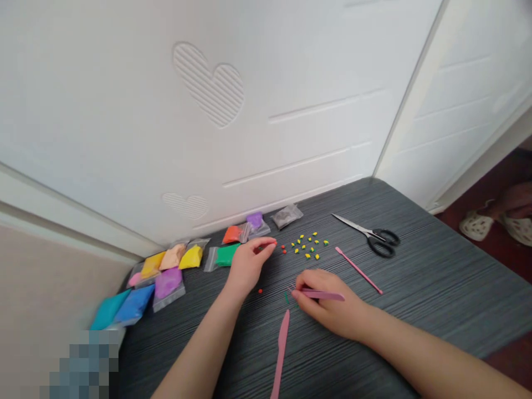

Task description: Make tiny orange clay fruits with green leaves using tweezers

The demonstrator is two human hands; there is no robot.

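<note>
My left hand (246, 265) pinches a small red ball (275, 243) between thumb and fingertip. It hovers at the left of two more red balls (284, 249) on the dark table. My right hand (322, 302) is closed around a pink plastic clay tool (324, 295) whose pronged tip points left. Under that tip lies a thin green strip (286, 298), partly hidden by the fingers. Another red ball (260, 291) rests between my two hands. Beyond my right hand are several little yellow-and-green pieces (307, 255).
A pink plastic knife (281, 349) lies near the front, a thin pink tool (359, 271) and black-handled scissors (372, 235) to the right. Bags of coloured clay, such as green (226, 255) and blue (135, 305), line the left and back. A white panel (291, 149) stands behind the table.
</note>
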